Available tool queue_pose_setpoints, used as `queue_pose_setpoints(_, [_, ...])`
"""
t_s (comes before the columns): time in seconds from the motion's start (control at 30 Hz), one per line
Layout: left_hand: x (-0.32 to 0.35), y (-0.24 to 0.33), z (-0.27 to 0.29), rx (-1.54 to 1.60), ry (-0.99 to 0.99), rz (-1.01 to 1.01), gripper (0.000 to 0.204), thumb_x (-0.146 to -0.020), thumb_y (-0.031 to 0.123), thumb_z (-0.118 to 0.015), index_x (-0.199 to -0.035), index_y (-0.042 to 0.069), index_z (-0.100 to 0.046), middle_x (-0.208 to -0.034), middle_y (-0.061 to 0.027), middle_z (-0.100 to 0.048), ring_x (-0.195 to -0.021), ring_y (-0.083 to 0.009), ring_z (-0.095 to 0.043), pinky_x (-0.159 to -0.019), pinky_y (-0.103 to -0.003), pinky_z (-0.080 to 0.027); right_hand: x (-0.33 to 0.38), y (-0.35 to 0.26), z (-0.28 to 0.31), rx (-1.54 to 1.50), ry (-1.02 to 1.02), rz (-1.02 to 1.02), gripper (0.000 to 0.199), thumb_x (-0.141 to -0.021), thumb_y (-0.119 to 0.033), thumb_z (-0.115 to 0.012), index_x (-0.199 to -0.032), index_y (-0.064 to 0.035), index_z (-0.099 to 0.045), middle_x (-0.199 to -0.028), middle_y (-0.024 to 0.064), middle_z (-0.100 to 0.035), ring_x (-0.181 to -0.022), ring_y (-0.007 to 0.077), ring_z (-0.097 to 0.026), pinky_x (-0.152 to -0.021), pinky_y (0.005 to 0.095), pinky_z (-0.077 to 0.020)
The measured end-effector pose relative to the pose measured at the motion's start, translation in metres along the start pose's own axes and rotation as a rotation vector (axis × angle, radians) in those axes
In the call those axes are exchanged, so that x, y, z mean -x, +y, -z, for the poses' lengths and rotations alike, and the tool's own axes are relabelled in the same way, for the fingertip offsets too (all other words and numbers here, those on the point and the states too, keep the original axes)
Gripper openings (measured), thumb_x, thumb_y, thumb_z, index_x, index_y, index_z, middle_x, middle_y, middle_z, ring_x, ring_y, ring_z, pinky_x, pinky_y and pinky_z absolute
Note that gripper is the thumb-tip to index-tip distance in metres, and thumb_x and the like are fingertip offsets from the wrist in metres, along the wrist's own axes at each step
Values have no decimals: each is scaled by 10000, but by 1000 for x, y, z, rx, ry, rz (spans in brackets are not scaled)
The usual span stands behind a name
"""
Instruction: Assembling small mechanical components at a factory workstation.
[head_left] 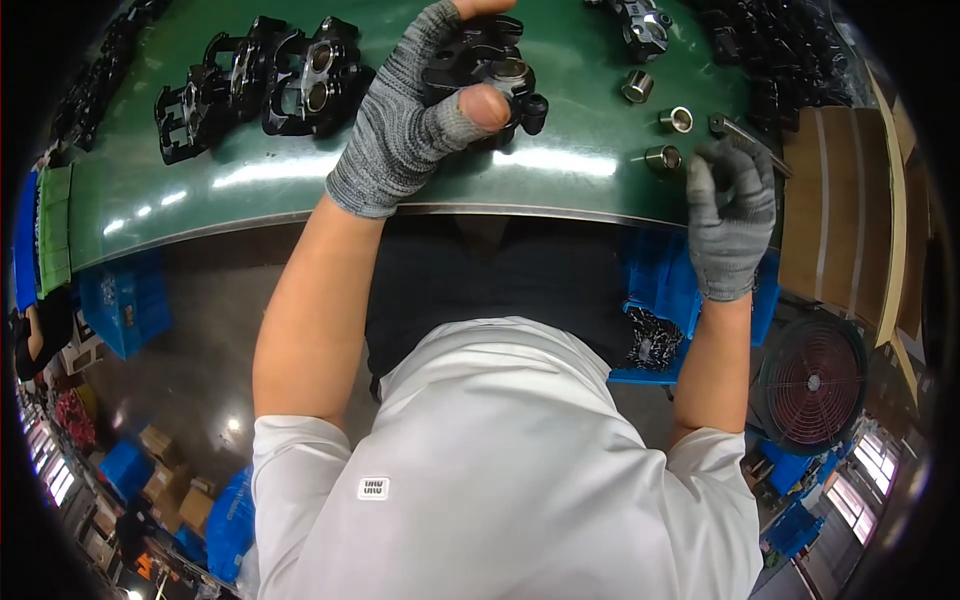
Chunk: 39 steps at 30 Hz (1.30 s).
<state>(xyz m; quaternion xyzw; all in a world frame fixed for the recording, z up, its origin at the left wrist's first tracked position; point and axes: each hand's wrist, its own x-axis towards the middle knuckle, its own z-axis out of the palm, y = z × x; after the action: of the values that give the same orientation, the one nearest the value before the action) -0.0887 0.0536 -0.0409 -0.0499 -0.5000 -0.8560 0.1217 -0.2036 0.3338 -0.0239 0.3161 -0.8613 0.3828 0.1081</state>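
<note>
My left hand (405, 125), in a grey knit glove with bare fingertips, grips a black brake caliper (508, 75) on the green table. Its thumb lies across the near side of the part, and the other fingers run toward the top edge of the picture. My right hand (733, 215), gloved alike, hovers at the table's right front with fingers bent and apart, nothing visible between them. Just beyond those fingers lies a metal hand tool (745, 132), partly covered by the hand. Three silver piston-like cups, including one nearest cup (663, 158), sit to the hand's left.
Several black calipers (318, 75) stand on the table (560, 185) at left. Another caliper (640, 28) lies at the far right, near a heap of black parts (770, 50). A cardboard box (835, 200) and a round fan (812, 383) are right; a blue bin (660, 270) is below the table edge.
</note>
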Motion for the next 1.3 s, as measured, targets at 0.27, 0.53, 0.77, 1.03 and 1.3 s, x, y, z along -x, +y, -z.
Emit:
queue_pose_setpoints(0.27, [-7, 3, 4, -48, 1, -12, 960, -787, 573, -849, -1470, 35, -444, -1071, -104, -618, -965, -224, -650, -856, -377, -535, -4, 4, -2, 338, -272, 98, 195, -922, -110, -746, -1101, -34, -738, -1028, 77, -692, -897, 181, -646, -840, 318, -535])
queue_pose_setpoints(0.53, [-27, -19, 46, -433, -375, -517, 952, -764, 613, -848, -1440, 39, -502, -1254, -87, -611, -1162, -193, -585, -1017, -359, -470, -58, -85, -13, -345, -565, -26, 269, -959, -180, -722, -1182, -31, -724, -1089, 55, -737, -929, 171, -686, -873, 328, -557])
queue_pose_setpoints(0.77, [-12, -9, 35, -525, -293, -417, 923, -778, 561, -860, -1451, 37, -506, -1359, -102, -582, -1273, -228, -535, -1109, -389, -409, -75, -98, -41, -80, -675, 298, 306, -963, -267, -723, -1202, -75, -730, -1084, 87, -751, -984, 211, -720, -875, 336, -580])
queue_pose_setpoints(1.03, [-6, -5, 27, -499, -244, -345, 901, -793, 528, -861, -1455, 33, -501, -1358, -111, -583, -1283, -237, -532, -1117, -398, -407, -85, -102, -35, -45, -781, 318, 363, -909, -257, -788, -1224, -90, -720, -1069, 91, -751, -973, 231, -725, -888, 356, -579])
queue_pose_setpoints(1.3, [-6, 6, 18, -448, -131, -186, 950, -762, 494, -895, -1474, 36, -465, -1317, -105, -587, -1242, -227, -546, -1092, -386, -432, -77, -101, -33, -252, -629, 191, 399, -850, -221, -832, -1209, -86, -722, -1135, 86, -731, -1053, 234, -705, -917, 356, -567])
